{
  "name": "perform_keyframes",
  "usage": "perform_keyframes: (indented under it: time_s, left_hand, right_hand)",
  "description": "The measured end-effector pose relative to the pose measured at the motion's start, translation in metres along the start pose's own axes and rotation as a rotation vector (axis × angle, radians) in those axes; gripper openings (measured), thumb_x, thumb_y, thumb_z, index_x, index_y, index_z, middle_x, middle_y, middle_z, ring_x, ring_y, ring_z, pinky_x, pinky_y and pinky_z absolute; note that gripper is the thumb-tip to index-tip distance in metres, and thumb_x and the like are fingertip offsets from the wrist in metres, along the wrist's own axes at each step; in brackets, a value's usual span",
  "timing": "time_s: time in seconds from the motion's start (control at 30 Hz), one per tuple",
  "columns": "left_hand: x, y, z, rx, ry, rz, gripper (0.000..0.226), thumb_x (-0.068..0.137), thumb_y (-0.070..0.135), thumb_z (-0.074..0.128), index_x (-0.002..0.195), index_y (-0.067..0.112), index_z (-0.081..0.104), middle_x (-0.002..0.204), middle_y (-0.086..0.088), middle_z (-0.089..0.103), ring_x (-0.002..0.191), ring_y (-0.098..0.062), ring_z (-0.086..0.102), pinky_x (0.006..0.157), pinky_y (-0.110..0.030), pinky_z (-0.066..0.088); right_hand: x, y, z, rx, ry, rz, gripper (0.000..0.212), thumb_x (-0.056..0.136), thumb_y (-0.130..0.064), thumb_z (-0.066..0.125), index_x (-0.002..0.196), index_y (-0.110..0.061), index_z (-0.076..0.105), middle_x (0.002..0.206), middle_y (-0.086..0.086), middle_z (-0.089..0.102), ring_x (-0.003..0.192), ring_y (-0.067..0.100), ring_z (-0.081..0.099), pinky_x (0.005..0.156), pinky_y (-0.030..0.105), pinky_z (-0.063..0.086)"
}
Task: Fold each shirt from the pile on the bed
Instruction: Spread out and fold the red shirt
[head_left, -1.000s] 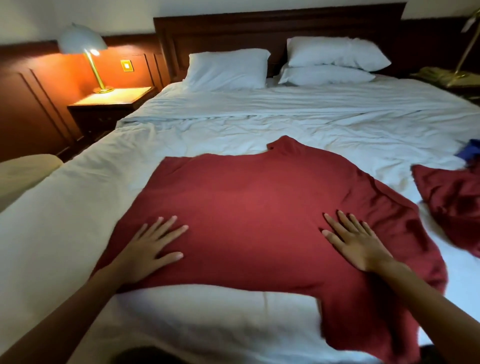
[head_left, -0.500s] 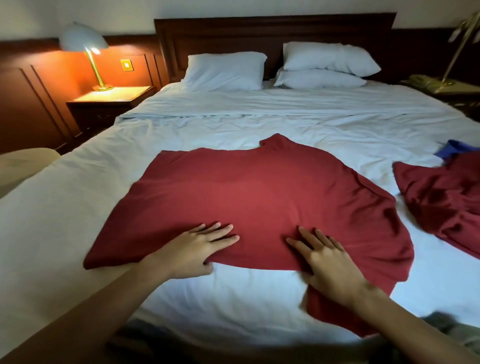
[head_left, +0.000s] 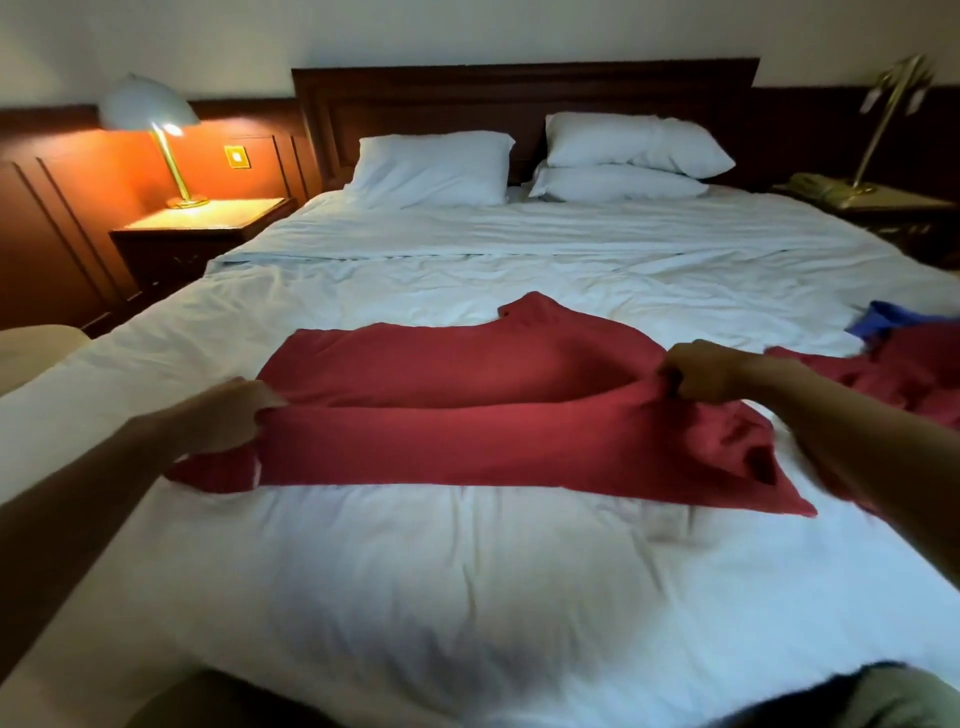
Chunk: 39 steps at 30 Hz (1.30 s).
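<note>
We're in a bedroom, and it looks like a hotel room. A wide bed (head_left: 467, 597) in white linen fills the view, with a dark wooden headboard (head_left: 519, 93) behind it and plump white pillows (head_left: 431, 166) against that. On the left a lit lamp (head_left: 150, 109) glows on a nightstand (head_left: 202, 228) below the wood panelling (head_left: 52, 218). On the right a brass lamp (head_left: 883, 119) stands by what looks like a telephone (head_left: 821, 187).

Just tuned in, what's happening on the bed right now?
A person is mid-fold on a red shirt spread across the bed. The left hand grips the shirt's left side and the right hand grips its right side, holding one long edge raised above the rest of the fabric. More clothes, red and blue, lie in a heap to the right, not yet folded.
</note>
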<state>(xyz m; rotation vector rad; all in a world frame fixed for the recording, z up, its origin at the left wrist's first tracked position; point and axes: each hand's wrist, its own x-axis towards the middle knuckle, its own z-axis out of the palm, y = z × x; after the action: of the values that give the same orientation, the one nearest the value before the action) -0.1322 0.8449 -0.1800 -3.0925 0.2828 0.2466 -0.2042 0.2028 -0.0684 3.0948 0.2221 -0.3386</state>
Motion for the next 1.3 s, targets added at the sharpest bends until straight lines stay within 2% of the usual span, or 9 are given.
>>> perform_keyframes:
  time_s: [0.23, 0.43, 0.57, 0.7, 0.77, 0.83, 0.9, 1.0, 1.3]
  left_hand:
    - [-0.023, 0.063, -0.083, 0.131, -0.064, -0.138, 0.039, 0.089, 0.011, 0.060, 0.124, 0.028, 0.065, 0.127, 0.004, 0.062, 0.118, -0.022, 0.058, 0.094, -0.029, 0.048]
    - [-0.009, 0.062, -0.043, -0.155, 0.141, -0.051, 0.046, 0.085, 0.050, 0.070, 0.129, 0.038, 0.059, 0.132, 0.003, 0.055, 0.123, -0.025, 0.055, 0.101, -0.045, 0.045]
    - [-0.018, 0.061, -0.018, -0.072, 0.009, -0.083, 0.062, 0.084, 0.080, 0.047, 0.139, 0.051, 0.046, 0.154, 0.009, 0.036, 0.145, -0.020, 0.032, 0.114, -0.051, 0.031]
    - [-0.021, 0.065, -0.006, 0.080, -0.086, -0.287, 0.055, 0.100, 0.062, 0.032, 0.153, 0.047, 0.026, 0.168, 0.001, 0.004, 0.155, -0.026, -0.002, 0.119, -0.060, 0.008]
    - [-0.017, 0.091, -0.011, 0.138, 0.005, -0.246, 0.048, 0.103, 0.051, 0.039, 0.149, 0.038, 0.040, 0.168, -0.002, 0.005, 0.155, -0.029, -0.002, 0.120, -0.062, 0.007]
    - [-0.012, 0.136, -0.014, 0.021, 0.113, -0.138, 0.047, 0.100, 0.047, 0.048, 0.144, 0.031, 0.048, 0.164, -0.002, 0.021, 0.153, -0.028, 0.011, 0.120, -0.060, 0.010]
    - [-0.007, 0.195, -0.016, -0.195, 0.165, -0.032, 0.054, 0.096, 0.054, 0.054, 0.144, 0.031, 0.048, 0.156, -0.001, 0.038, 0.148, -0.024, 0.029, 0.121, -0.056, 0.015]
    - [0.006, 0.285, -0.018, -0.452, 0.137, 0.079, 0.066, 0.089, 0.062, 0.059, 0.146, 0.032, 0.045, 0.152, -0.004, 0.044, 0.141, -0.024, 0.040, 0.119, -0.051, 0.026]
    - [0.090, 0.423, -0.033, -0.747, 0.052, 0.023, 0.113, 0.067, 0.074, 0.071, 0.156, 0.022, 0.027, 0.157, -0.009, 0.037, 0.144, -0.026, 0.036, 0.117, -0.046, 0.032]
  right_hand:
    - [0.069, -0.005, 0.018, 0.045, 0.295, 0.182, 0.060, 0.086, -0.024, 0.064, 0.141, -0.034, 0.043, 0.137, 0.008, 0.049, 0.123, 0.034, 0.048, 0.101, 0.049, 0.037]
    - [0.051, -0.027, 0.078, 0.223, 0.207, 0.232, 0.072, 0.091, -0.064, 0.048, 0.151, -0.055, 0.008, 0.162, 0.011, 0.013, 0.143, 0.041, 0.027, 0.113, 0.057, 0.023]
    - [0.021, -0.005, 0.099, 0.301, 0.199, 0.388, 0.091, 0.074, -0.086, 0.042, 0.151, -0.042, 0.020, 0.144, 0.019, 0.043, 0.132, 0.043, 0.043, 0.109, 0.055, 0.034]
    - [0.001, 0.023, 0.087, 0.337, 0.084, 0.366, 0.143, 0.026, -0.108, 0.035, 0.138, -0.021, 0.049, 0.130, 0.010, 0.061, 0.118, 0.032, 0.057, 0.091, 0.037, 0.043]
    - [-0.003, 0.036, 0.080, 0.354, 0.037, 0.293, 0.136, 0.023, -0.101, 0.052, 0.130, -0.018, 0.059, 0.128, 0.002, 0.063, 0.118, 0.025, 0.057, 0.085, 0.030, 0.036]
    - [-0.004, 0.042, 0.076, 0.484, 0.067, 0.287, 0.078, 0.059, -0.062, 0.083, 0.121, -0.019, 0.066, 0.121, 0.001, 0.065, 0.116, 0.023, 0.059, 0.086, 0.027, 0.037]
    - [0.003, 0.047, 0.080, 0.742, 0.281, 0.266, 0.040, 0.076, -0.021, 0.084, 0.112, -0.023, 0.067, 0.109, 0.004, 0.067, 0.110, 0.026, 0.062, 0.081, 0.021, 0.044]
    - [0.016, 0.051, 0.079, 0.946, 0.487, 0.184, 0.042, 0.083, 0.005, 0.071, 0.114, -0.022, 0.063, 0.113, 0.012, 0.068, 0.099, 0.014, 0.066, 0.078, 0.006, 0.046]
    - [-0.007, 0.076, 0.072, 0.729, 0.105, 0.333, 0.080, 0.072, -0.044, 0.084, 0.139, -0.020, 0.045, 0.128, 0.002, 0.057, 0.104, 0.019, 0.056, 0.078, 0.029, 0.044]
